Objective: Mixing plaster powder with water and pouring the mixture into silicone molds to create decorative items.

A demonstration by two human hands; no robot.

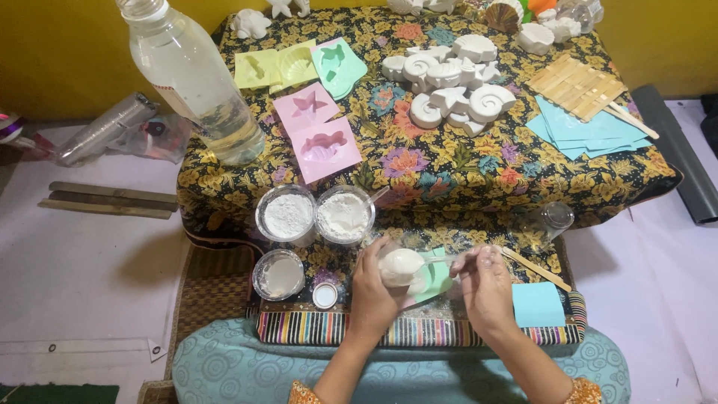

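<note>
The left hand (372, 288) is closed around a clear cup (404, 269) of white paste, holding it just above the near edge of the table (449, 168). The right hand (485, 288) pinches a clear plastic spoon (441, 258) whose tip reaches into the cup. A green mould (437, 280) shows under the cup, between the two hands. Just right of the right hand lie a wooden stick (535, 269) and a pale blue card (538, 305). Left of the left hand sit a white cap (324, 295) and a small cup (278, 274), and behind them two cups of white powder (288, 215) side by side. A large bottle (194, 78) of clear liquid stands at the table's left edge. Pink moulds (318, 131) lie toward the middle, and a heap of white shell casts (449, 78) rests further back. Near the far right corner are blue paper sheets (591, 131) with a bundle of sticks (576, 86) on top.
</note>
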